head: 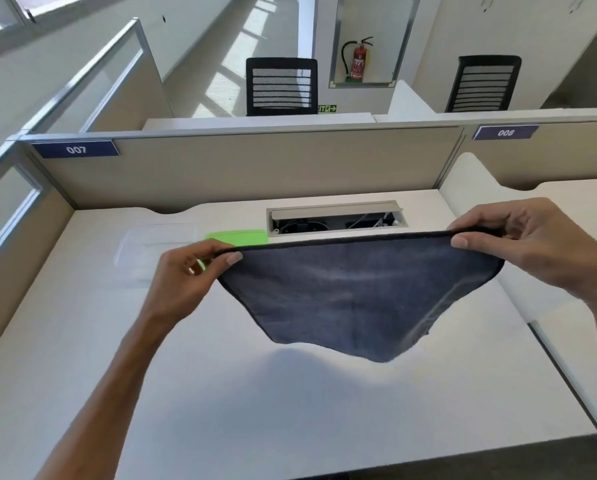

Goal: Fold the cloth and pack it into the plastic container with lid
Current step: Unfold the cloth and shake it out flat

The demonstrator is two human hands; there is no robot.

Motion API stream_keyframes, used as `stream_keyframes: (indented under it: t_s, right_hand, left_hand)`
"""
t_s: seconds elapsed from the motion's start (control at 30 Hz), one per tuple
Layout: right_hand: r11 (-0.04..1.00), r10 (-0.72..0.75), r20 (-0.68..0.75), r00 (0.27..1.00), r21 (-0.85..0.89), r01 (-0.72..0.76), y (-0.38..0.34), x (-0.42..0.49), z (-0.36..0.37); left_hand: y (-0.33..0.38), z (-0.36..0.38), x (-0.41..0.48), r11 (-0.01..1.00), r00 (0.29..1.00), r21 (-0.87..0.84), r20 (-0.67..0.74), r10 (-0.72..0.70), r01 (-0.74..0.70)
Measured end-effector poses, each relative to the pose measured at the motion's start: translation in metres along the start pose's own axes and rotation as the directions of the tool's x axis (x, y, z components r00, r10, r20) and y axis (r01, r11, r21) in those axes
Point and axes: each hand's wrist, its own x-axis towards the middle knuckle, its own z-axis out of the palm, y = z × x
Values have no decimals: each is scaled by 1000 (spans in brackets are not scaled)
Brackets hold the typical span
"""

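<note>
Head view, left to right: clear container [144, 252] and green lid [241, 237] (left of centre) rest on the desk [220, 393]; left hand [189, 268] and right hand [529, 240] pinch the cloth [355, 296] aloft mid-frame.

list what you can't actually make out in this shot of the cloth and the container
- Green lid, head view: its near part is hidden behind the left hand and the cloth.
- Clear container, head view: transparent and washed out against the white desk; its depth and contents cannot be told.
- Right hand: the fingers behind the cloth edge are hidden.
- Cable tray: the interior is too dark to make out.
</note>
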Motion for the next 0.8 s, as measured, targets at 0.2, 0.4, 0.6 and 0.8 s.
stream_keyframes:
  t_s: [0.2,0.4,0.6,0.8]
  right_hand:
    - [999,32,50,998,24,-33,9,1,-16]
    - [989,151,100,984,-28,-149,39,27,-7]
    - [975,185,54,981,-137,-177,84,67,14]
    - [981,123,-69,990,-143,-132,95,96,18]
  left_hand:
    - [23,-12,5,993,999,-119,46,27,-22]
    - [4,-2,27,997,986,-2,151,-74,75]
    - [-26,21,52,981,961,142,224,-161,131]
    - [-19,32,90,972,976,220,181,-121,80]
